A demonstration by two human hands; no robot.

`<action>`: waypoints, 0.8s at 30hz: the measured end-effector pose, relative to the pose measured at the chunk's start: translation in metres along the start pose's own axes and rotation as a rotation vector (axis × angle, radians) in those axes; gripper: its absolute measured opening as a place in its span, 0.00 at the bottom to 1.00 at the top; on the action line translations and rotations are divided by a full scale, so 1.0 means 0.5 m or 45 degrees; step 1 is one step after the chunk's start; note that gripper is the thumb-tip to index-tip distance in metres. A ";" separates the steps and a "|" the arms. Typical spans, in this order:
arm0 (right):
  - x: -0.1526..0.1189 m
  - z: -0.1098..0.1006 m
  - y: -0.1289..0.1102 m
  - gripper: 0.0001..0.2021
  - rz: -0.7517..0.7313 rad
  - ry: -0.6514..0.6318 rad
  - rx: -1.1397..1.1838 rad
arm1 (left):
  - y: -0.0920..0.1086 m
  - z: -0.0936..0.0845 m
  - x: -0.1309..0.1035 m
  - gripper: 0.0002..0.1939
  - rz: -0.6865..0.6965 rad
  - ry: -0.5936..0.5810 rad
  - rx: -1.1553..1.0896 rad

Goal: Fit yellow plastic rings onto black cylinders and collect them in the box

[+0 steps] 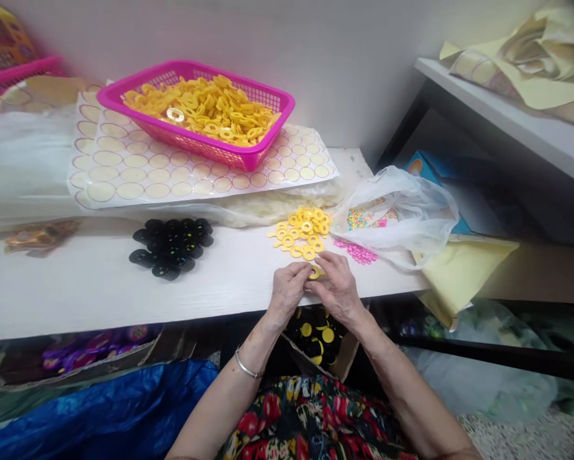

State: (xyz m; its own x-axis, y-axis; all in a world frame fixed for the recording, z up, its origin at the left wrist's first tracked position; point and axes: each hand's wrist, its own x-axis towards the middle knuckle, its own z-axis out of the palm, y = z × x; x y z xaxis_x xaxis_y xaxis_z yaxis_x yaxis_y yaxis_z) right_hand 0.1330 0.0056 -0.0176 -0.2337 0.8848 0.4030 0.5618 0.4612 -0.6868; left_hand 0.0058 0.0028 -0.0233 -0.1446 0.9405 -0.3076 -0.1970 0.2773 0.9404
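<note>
My left hand (288, 291) and my right hand (337, 286) meet at the table's front edge, both closed on one yellow ring piece (315, 273) between the fingertips. Just beyond them lies a small pile of yellow ring pieces (306, 227). Small pink pieces (358, 251) are spread to the right of that pile, by the mouth of a clear plastic bag (411, 204) with multicoloured bits (370, 214) inside. Farther left on the white table (90, 281) sits a cluster of shiny black pieces (172, 246).
A pink basket (258, 156) full of yellow pieces rests on sheets with round stickers (157, 176) at the back. Below the table edge, a box (348, 354) holds black and yellow discs. A white shelf (507, 105) juts in at the right.
</note>
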 end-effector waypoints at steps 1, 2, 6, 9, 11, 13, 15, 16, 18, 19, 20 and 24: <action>-0.009 -0.001 -0.007 0.19 0.082 0.110 0.030 | -0.002 -0.001 0.000 0.12 0.014 0.002 0.025; -0.018 -0.001 -0.016 0.20 0.204 0.218 0.085 | -0.004 -0.002 0.001 0.12 0.020 0.000 0.052; -0.051 0.016 -0.042 0.21 0.845 0.259 0.637 | -0.011 -0.005 0.003 0.13 0.034 0.009 0.132; -0.049 0.041 -0.039 0.24 1.078 0.238 1.072 | -0.013 -0.004 0.003 0.12 0.056 0.017 0.127; -0.039 0.056 -0.031 0.24 1.129 0.287 1.201 | -0.014 -0.002 0.002 0.12 0.053 0.003 0.109; -0.029 0.065 -0.024 0.22 1.152 0.275 1.248 | -0.012 -0.001 0.000 0.12 0.033 -0.017 0.077; -0.023 0.070 -0.023 0.20 1.157 0.251 1.277 | -0.008 0.001 -0.001 0.12 0.000 -0.036 0.034; -0.021 0.070 -0.024 0.20 1.154 0.243 1.293 | -0.005 0.002 -0.001 0.12 -0.020 -0.037 0.012; -0.018 0.070 -0.027 0.19 1.149 0.235 1.317 | 0.002 0.006 -0.001 0.13 -0.070 -0.034 -0.028; -0.018 0.069 -0.028 0.19 1.149 0.234 1.320 | 0.004 0.008 -0.001 0.14 -0.099 -0.029 -0.047; -0.017 0.068 -0.029 0.19 1.153 0.234 1.316 | 0.006 0.010 0.000 0.15 -0.130 -0.029 -0.064; -0.015 0.063 -0.027 0.21 1.204 0.227 1.283 | -0.006 0.015 0.002 0.15 -0.154 -0.021 -0.054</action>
State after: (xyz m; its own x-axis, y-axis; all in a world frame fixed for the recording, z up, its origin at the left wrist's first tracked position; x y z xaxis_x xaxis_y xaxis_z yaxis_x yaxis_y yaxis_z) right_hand 0.1020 -0.0050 -0.0305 0.0555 0.8988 -0.4349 -0.3770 -0.3845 -0.8427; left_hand 0.0134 0.0043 -0.0253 -0.1017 0.9037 -0.4159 -0.2530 0.3809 0.8893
